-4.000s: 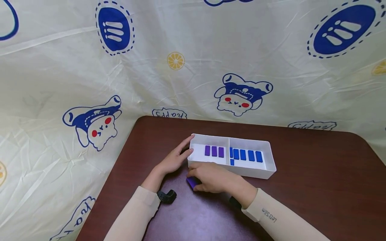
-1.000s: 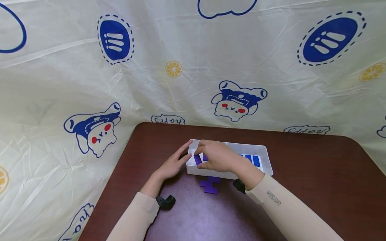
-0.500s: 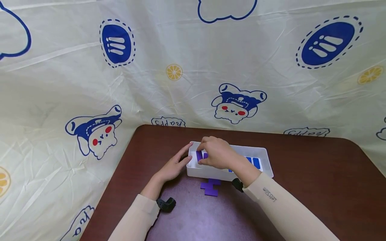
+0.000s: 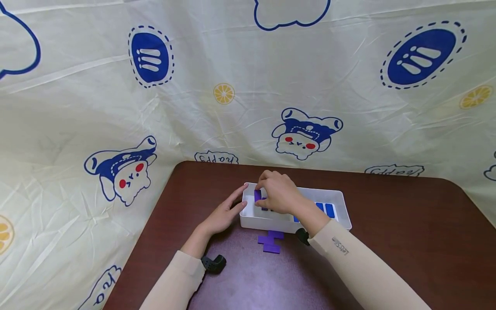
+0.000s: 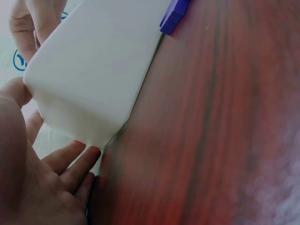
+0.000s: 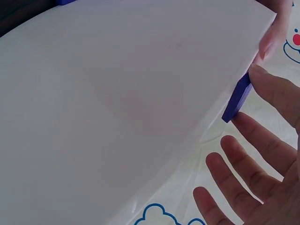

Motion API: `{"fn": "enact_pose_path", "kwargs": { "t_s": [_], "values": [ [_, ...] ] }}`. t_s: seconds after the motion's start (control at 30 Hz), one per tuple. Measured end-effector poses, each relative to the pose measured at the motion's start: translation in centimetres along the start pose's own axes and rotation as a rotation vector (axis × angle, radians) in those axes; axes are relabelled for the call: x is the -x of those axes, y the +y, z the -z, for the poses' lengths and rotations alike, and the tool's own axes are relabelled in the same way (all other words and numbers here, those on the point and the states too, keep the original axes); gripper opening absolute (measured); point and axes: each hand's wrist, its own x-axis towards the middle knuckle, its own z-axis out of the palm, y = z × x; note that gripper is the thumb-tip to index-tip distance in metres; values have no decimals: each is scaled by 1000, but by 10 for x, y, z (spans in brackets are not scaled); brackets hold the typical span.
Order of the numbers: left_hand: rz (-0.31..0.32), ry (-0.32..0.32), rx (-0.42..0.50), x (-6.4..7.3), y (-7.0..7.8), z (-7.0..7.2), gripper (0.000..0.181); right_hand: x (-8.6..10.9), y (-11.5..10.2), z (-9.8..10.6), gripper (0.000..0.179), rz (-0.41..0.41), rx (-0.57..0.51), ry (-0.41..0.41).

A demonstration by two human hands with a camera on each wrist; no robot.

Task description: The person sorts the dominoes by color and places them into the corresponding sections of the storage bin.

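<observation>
In the head view, my right hand [image 4: 280, 191] reaches over the left compartment of a white divided box [image 4: 259, 221]. Its thumb and index finger pinch a purple tile [image 4: 257, 196] by the ends; the right wrist view shows this purple tile [image 6: 237, 98] near the box rim, the other fingers spread. My left hand [image 4: 221, 213] rests against the box's left end, its fingers fairly straight and touching the wall in the left wrist view. Other purple tiles in that compartment are mostly hidden by the right hand.
Several purple tiles [image 4: 269, 240] lie clustered on the brown table [image 4: 387, 241], just in front of the box. Blue tiles [image 4: 329, 210] lie in the right compartment, partly covered by the right forearm. A printed sheet [image 4: 193, 120] hangs behind the table.
Four seconds ago my right hand held a purple tile at the table before the box. It has since carried a tile over the left compartment, shifting slightly farther back lately. My left hand stays put.
</observation>
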Motion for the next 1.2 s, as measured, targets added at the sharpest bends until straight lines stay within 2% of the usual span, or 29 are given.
{"fn": "enact_pose_path", "kwargs": {
  "t_s": [0.63,0.87,1.2],
  "values": [
    [7,2,21,2,-6,-1,58,-10,8,-23,42,-55,-52,-46],
    [6,-1,7,2,-5,0,58,-12,9,-28,42,-51,-58,-52],
    [-13,-20,33,0,-1,1,59,-16,13,-36,40,-56,-67,-63]
  ]
}}
